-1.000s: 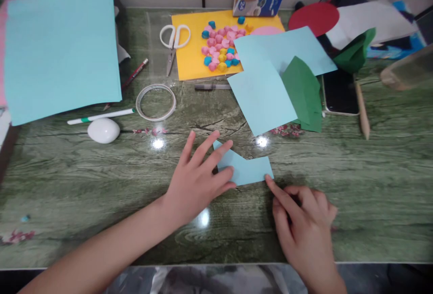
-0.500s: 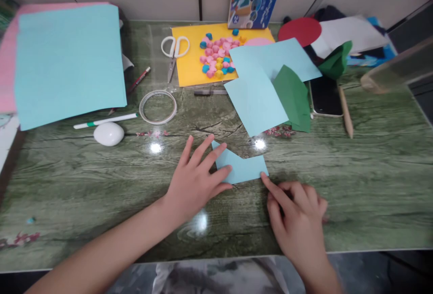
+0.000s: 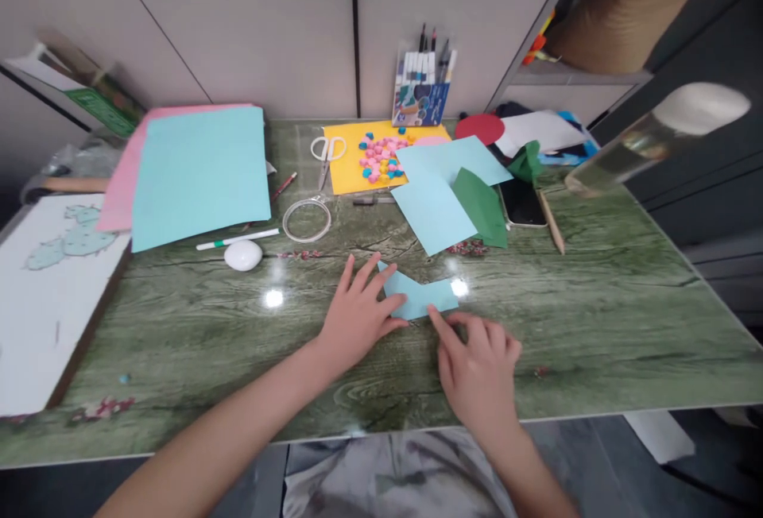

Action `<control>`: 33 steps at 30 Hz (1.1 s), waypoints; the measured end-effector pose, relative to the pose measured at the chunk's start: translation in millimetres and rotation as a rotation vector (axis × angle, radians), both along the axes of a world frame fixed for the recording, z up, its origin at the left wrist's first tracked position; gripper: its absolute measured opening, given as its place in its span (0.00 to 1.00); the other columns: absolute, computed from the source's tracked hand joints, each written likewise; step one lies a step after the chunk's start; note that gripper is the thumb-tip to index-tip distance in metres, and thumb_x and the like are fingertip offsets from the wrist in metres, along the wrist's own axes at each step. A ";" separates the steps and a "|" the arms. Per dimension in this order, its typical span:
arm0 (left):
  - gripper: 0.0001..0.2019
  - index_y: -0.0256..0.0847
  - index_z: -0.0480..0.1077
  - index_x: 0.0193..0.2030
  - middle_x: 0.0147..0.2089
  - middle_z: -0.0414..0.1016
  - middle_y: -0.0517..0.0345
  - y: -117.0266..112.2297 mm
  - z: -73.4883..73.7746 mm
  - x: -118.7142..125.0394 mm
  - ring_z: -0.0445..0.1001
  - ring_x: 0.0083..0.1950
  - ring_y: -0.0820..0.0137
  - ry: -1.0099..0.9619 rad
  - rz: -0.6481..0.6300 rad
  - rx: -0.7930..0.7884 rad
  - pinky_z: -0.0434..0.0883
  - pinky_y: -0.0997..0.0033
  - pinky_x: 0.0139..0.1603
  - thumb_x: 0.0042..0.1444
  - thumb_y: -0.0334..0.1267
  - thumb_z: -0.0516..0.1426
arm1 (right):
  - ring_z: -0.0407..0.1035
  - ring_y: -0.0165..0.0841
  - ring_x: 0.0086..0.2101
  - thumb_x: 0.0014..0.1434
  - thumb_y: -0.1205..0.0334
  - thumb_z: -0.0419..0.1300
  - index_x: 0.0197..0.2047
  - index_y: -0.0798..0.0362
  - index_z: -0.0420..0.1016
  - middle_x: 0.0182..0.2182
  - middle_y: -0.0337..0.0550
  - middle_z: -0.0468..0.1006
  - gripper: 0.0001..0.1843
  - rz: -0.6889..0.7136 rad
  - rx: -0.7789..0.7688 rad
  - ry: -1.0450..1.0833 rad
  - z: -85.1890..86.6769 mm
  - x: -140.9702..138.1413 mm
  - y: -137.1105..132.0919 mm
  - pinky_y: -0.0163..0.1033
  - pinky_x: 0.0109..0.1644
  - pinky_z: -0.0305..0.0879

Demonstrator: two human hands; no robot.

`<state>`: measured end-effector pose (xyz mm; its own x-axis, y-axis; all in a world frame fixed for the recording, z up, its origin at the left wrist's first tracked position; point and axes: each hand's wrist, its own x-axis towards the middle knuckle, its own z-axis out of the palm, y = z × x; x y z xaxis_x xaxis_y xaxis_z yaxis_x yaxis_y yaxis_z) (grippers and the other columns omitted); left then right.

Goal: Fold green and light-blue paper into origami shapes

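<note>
A small folded piece of light blue paper point(image 3: 420, 295) lies on the green wood-grain table point(image 3: 596, 319) in front of me. My left hand point(image 3: 358, 315) rests flat on its left part, fingers spread. My right hand point(image 3: 477, 371) has its index finger stretched out, pressing the paper's lower edge, with the other fingers curled under and nothing in them.
Behind lie larger light blue sheets point(image 3: 438, 184), green paper point(image 3: 482, 204), a phone point(image 3: 523, 202), a yellow sheet with small coloured pieces point(image 3: 375, 160), scissors point(image 3: 325, 154), a tape ring point(image 3: 306, 218), a white egg-shaped object point(image 3: 243, 255) and a pen point(image 3: 235, 239). Paper stack point(image 3: 196, 172) at left, marker box point(image 3: 420, 93) at the wall.
The camera has tilted up, showing more of the wall and the table's sides. My right index finger has slid left along the folded paper's lower edge. The left hand stays put.
</note>
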<state>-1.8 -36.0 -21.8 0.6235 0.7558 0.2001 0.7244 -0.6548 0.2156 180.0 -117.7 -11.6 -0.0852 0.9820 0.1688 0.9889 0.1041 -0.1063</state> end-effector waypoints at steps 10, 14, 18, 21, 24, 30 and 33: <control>0.16 0.48 0.72 0.44 0.62 0.63 0.52 -2.4 -4.9 -2.7 0.49 0.68 0.51 -0.022 -0.006 0.033 0.45 0.38 0.65 0.52 0.51 0.58 | 0.59 0.41 0.42 0.53 0.74 0.57 0.43 0.37 0.77 0.42 0.43 0.73 0.22 -0.079 0.002 -0.018 0.6 8.5 7.8 0.47 0.44 0.47; 0.17 0.47 0.72 0.44 0.61 0.64 0.51 -2.5 -5.7 -3.1 0.50 0.67 0.50 -0.027 -0.010 0.048 0.45 0.37 0.64 0.51 0.52 0.59 | 0.59 0.41 0.42 0.53 0.73 0.57 0.44 0.37 0.77 0.43 0.43 0.73 0.21 -0.161 0.025 -0.058 -0.9 18.8 9.9 0.47 0.44 0.47; 0.16 0.46 0.72 0.43 0.61 0.64 0.51 -2.0 -4.4 -3.2 0.51 0.67 0.50 -0.005 -0.031 0.060 0.47 0.38 0.64 0.51 0.51 0.59 | 0.59 0.41 0.41 0.55 0.71 0.57 0.44 0.39 0.77 0.42 0.43 0.73 0.19 -0.177 0.053 -0.049 -7.9 22.0 11.0 0.46 0.42 0.47; 0.16 0.43 0.72 0.43 0.60 0.65 0.50 -1.4 -4.4 -3.8 0.51 0.67 0.52 0.018 -0.074 0.095 0.46 0.39 0.65 0.52 0.49 0.59 | 0.59 0.41 0.41 0.56 0.70 0.56 0.45 0.41 0.77 0.41 0.43 0.73 0.17 -0.145 0.079 -0.021 -13.3 22.7 11.0 0.45 0.43 0.48; 0.16 0.41 0.70 0.46 0.59 0.67 0.49 -2.5 -7.9 -3.5 0.55 0.66 0.54 0.036 -0.135 0.137 0.47 0.40 0.65 0.55 0.47 0.57 | 0.60 0.40 0.41 0.56 0.68 0.56 0.44 0.43 0.77 0.41 0.43 0.73 0.15 -0.139 0.112 0.016 -16.7 22.6 10.7 0.45 0.43 0.48; 0.12 0.37 0.68 0.50 0.50 0.74 0.50 -9.7 -11.2 -0.7 0.69 0.54 0.65 -0.054 -0.317 0.092 0.58 0.54 0.64 0.62 0.32 0.49 | 0.60 0.41 0.42 0.56 0.67 0.57 0.43 0.44 0.78 0.41 0.43 0.74 0.14 -0.139 0.152 0.048 -19.1 21.5 12.1 0.46 0.45 0.48; 0.10 0.40 0.71 0.46 0.50 0.74 0.50 1.7 0.7 -11.1 0.69 0.55 0.64 -0.477 -0.167 -0.234 0.57 0.53 0.64 0.59 0.32 0.53 | 0.60 0.41 0.42 0.56 0.66 0.57 0.42 0.44 0.78 0.41 0.43 0.74 0.13 -0.134 0.157 0.063 -20.9 22.4 12.7 0.45 0.44 0.48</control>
<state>-12.9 -34.3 -21.0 0.6205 0.7124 0.3280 0.4013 -0.6477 0.6477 202.4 -105.1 -32.5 0.0604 0.9450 0.3215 0.9868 -0.0081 -0.1615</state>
